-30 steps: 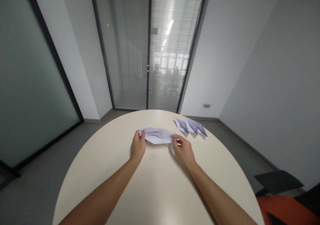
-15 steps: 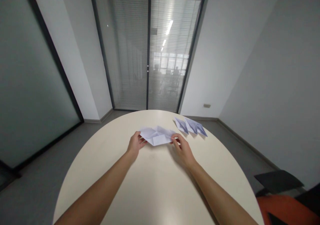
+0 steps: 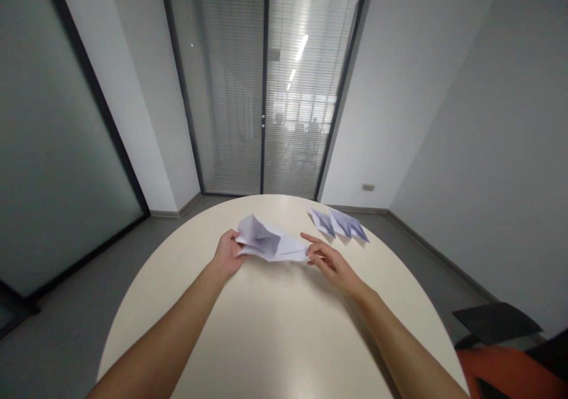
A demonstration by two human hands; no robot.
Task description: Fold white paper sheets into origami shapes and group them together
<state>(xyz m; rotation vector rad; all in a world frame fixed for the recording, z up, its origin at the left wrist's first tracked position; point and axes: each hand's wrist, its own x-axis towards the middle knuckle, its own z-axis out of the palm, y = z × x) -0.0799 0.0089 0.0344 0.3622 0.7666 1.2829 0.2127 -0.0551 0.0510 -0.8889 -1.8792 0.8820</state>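
Note:
A creased, partly folded sheet of white paper (image 3: 270, 244) is held just above the round table, its left part spread into a hollow and its right part narrowing flat. My left hand (image 3: 228, 254) grips the paper's left end, thumb on top and fingers beneath. At the right end, my right hand (image 3: 331, 261) pinches the tip, with the index finger raised off the paper. Beyond my right hand, several folded white paper pieces (image 3: 339, 224) lie in a row near the table's far right edge.
The cream round table (image 3: 266, 340) fills the lower middle. A red and black chair (image 3: 506, 369) stands at the lower right. Behind the table is a glass door (image 3: 264, 91) with blinds, and a frosted glass panel (image 3: 62, 121) is on the left.
The paper's left part has opened into a raised hollow. My left hand has shifted left, and my right hand slightly right with its index finger lifted.

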